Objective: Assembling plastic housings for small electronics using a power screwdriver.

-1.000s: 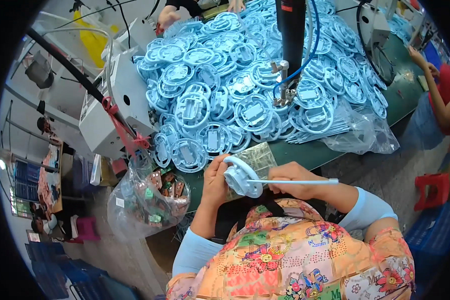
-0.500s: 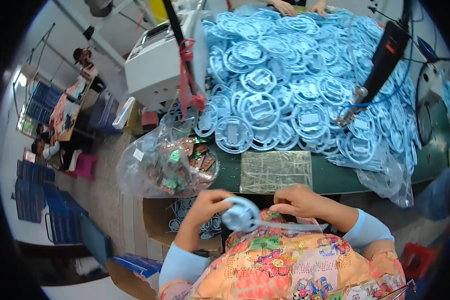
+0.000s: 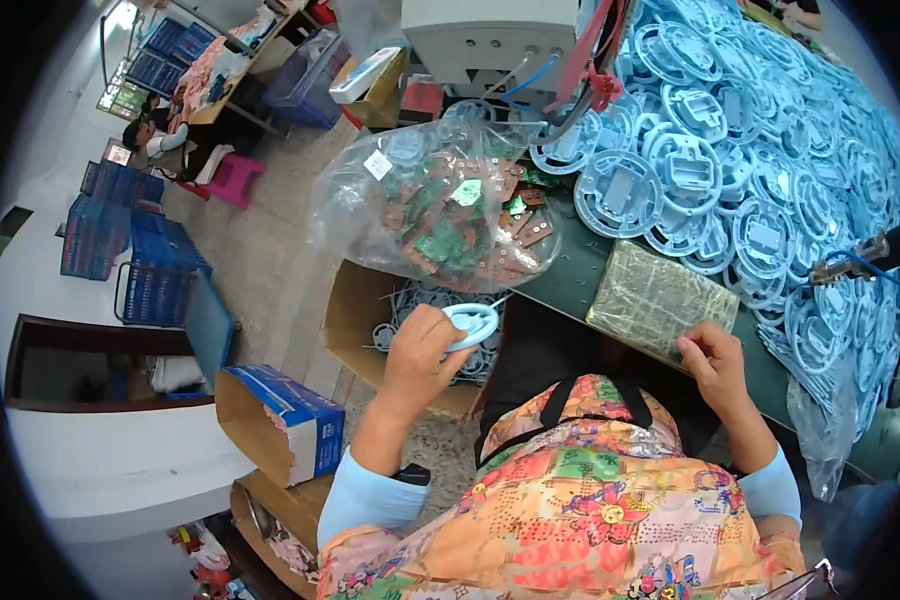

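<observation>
My left hand [image 3: 420, 350] grips a light blue round plastic part [image 3: 472, 325] by its edge, tilted above an open cardboard box [image 3: 355, 320]. Inside that box lie several blue-grey plastic pieces [image 3: 402, 303]. By the near right corner of a block wrapped in clear tape [image 3: 660, 298], my right hand [image 3: 718, 365] is closed with curled fingers. Whether anything is between those fingers is hidden. A large heap of similar light blue round parts [image 3: 692, 172] covers much of the green table [image 3: 562, 285].
A clear plastic bag [image 3: 355, 205] of brown and green pieces rests at the table's left edge, before a grey-white machine [image 3: 490, 40]. A blue carton [image 3: 305, 415] stands at lower left. A metal-tipped tool [image 3: 855, 262] hangs at right. Another person [image 3: 155, 140] sits far left.
The view has swung left. My left hand has carried the round plastic part from before my body to above the cardboard box. My right hand has moved away from it, beside the taped block.
</observation>
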A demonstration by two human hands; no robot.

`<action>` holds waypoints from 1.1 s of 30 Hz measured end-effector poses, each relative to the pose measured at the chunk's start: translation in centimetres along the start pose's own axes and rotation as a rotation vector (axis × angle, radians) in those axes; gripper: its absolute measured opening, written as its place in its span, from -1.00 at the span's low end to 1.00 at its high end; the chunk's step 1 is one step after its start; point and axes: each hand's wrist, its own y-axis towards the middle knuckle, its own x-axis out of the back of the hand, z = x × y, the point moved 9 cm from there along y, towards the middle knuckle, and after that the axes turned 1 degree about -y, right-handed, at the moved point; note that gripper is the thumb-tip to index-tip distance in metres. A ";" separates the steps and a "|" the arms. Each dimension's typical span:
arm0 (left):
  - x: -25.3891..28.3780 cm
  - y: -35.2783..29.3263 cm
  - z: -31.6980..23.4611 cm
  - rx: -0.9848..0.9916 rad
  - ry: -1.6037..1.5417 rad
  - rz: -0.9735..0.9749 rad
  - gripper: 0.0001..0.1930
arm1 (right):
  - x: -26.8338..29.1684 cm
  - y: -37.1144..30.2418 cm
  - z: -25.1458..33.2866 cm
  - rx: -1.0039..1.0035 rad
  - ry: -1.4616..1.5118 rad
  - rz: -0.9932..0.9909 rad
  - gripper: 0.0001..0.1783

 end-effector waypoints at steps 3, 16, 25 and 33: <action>0.5 -0.9 3.9 0.117 0.340 0.048 -0.70 | 0.9 -0.7 0.2 0.012 -0.026 -0.090 -0.85; -6.6 12.5 -7.1 -0.387 0.041 -0.073 -0.56 | 5.4 -0.4 2.4 0.118 -0.172 -0.379 -0.89; -7.0 15.4 1.2 0.212 -0.349 -0.218 -0.80 | 2.1 8.3 3.3 -0.046 -0.127 -0.264 -0.64; -8.3 13.1 1.5 -0.114 0.201 0.070 -0.75 | 0.1 12.1 2.5 -0.033 -0.007 -0.285 -0.70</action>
